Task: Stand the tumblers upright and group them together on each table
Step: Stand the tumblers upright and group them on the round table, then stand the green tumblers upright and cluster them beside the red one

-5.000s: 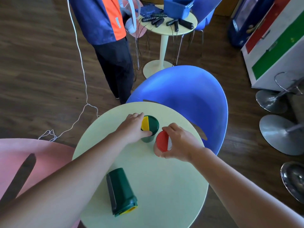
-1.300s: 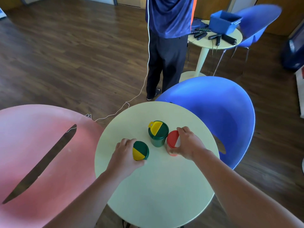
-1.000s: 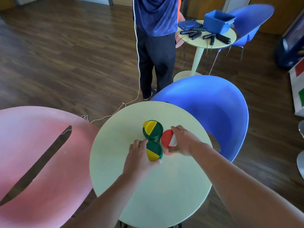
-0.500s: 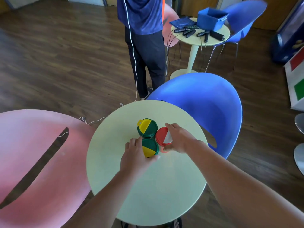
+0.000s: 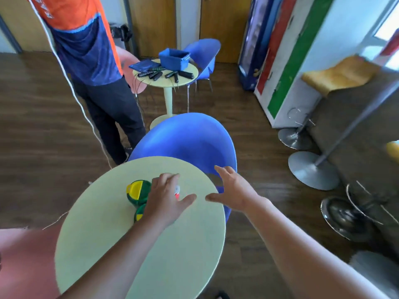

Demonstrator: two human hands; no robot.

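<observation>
Three tumblers stand close together on the near round table: a green one with a yellow flip lid, upright and in plain view; a second green one, of which only a sliver of green and yellow lid shows at the wrist's left edge; and a red one, seen only as a small patch of red and white between the fingers. All three sit left of the table's centre, touching or nearly so.

Two bare hands are in view. The left hand hovers spread over the cluster, fingers splayed and thumb pointing right, covering most of the red tumbler and the second green one; whether the palm touches either lid cannot be told, but the fingers are not closed round anything. The right hand is open too, palm down, fingers spread, over the table's right rim and clear of the tumblers, grasping nothing.

One blue chair stands just behind the table. A second person stands further back on the left, beside another round table.
</observation>
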